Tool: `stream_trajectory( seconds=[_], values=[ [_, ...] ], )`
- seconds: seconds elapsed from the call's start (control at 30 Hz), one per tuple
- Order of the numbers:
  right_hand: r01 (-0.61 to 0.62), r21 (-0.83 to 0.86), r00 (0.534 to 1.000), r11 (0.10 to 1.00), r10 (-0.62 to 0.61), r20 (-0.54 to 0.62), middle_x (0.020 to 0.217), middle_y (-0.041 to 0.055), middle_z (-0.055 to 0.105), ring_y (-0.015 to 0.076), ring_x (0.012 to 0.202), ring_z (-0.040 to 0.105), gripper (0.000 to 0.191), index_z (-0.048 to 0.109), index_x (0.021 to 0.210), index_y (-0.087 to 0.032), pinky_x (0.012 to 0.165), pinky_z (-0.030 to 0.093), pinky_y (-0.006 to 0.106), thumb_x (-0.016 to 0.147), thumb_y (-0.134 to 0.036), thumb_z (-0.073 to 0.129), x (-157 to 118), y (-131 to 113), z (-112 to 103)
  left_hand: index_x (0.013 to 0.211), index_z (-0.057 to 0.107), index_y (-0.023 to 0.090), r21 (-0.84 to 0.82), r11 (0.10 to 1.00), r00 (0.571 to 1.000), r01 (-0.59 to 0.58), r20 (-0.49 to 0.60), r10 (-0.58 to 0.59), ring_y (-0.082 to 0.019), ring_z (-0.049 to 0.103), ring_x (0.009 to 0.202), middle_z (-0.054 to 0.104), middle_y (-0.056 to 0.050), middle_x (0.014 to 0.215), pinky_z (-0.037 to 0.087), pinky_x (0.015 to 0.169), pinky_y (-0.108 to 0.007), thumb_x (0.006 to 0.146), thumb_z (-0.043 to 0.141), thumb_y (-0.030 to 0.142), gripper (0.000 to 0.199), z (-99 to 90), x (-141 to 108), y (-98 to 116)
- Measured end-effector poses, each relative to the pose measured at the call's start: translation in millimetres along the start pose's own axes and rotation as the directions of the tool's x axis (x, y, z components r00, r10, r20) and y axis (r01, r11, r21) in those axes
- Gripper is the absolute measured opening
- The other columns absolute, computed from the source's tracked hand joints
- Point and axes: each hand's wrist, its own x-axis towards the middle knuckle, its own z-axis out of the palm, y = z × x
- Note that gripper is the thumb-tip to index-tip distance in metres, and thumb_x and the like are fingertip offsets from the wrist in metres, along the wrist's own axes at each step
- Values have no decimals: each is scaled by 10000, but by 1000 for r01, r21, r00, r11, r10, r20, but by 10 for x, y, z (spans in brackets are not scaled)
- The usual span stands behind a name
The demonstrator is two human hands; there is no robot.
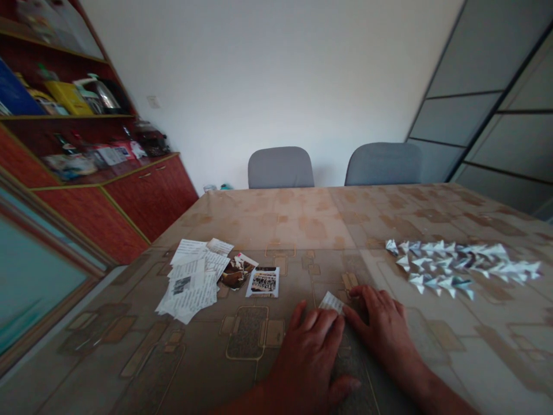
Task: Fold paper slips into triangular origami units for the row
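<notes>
Both hands press a small printed paper slip flat on the patterned table.

The left hand (311,351) lies palm-down over the paper slip (332,301), fingers spread flat; the right hand (382,325) pins its edge with the fingertips (neither hand pinches it). Cut paper pieces (194,279) lie left, folded paper triangles (462,265) right, on the table (302,219).

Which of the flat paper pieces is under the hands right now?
The small printed slip pinned between both hands; the other cut sheets lie untouched farther left.
</notes>
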Motion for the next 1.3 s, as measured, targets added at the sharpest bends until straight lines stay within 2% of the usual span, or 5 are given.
stream_trajectory(
  seconds=[0.43, 0.57, 0.93, 1.13, 1.3],
  values=[
    [29, -7, 1000, 1000, -29, 0, 921, 47, 697, 280, 868, 643, 159, 552, 993, -247, 740, 442, 404, 848, -305, 521, -65, 153, 32, 1351, 445, 153, 3, 999, 999, 35, 26, -35, -303, 469, 1209, 543, -125, 1313, 176, 1110, -593, 869, 440, 647, 690, -45, 7, 14],
    [4, 40, 1000, 999, -5, 24, 925, 56, 700, 287, 876, 647, 191, 553, 1005, -236, 747, 449, 413, 824, -293, 533, -54, 168, 15, 1327, 471, 139, 90, 995, 999, 47, 22, -49, -298, 488, 1203, 558, -130, 1299, 166, 1117, -593, 879, 455, 619, 657, -101, -64, -42],
    [-40, 116, 996, 992, 30, 85, 897, 61, 700, 286, 850, 634, 182, 592, 964, -239, 752, 437, 418, 785, -267, 572, -9, 165, -44, 1299, 518, 149, 358, 934, 1000, -17, -2, 20, -353, 329, 1359, 413, -149, 1461, 209, 1088, -601, 895, 469, 583, 594, -203, -270, -240],
    [51, 158, 990, 986, -70, 120, 812, 35, 665, 247, 804, 602, 101, 612, 796, -244, 744, 424, 389, 866, -277, 548, 64, -3, -134, 1286, 525, 132, 378, 925, 998, -45, -14, 55, -341, 352, 1349, 443, -151, 1441, 216, 1094, -582, 898, 471, 572, 589, -146, -257, -253],
    [8, 61, 994, 998, -15, 110, 852, 43, 649, 285, 856, 579, 84, 628, 785, -237, 752, 407, 416, 771, -287, 695, 85, -252, -40, 1272, 540, 147, 369, 929, 997, -28, -54, 52, -333, 375, 1335, 486, -138, 1410, 214, 1106, -569, 874, 513, 576, 585, -108, -243, -260]
  ],
)
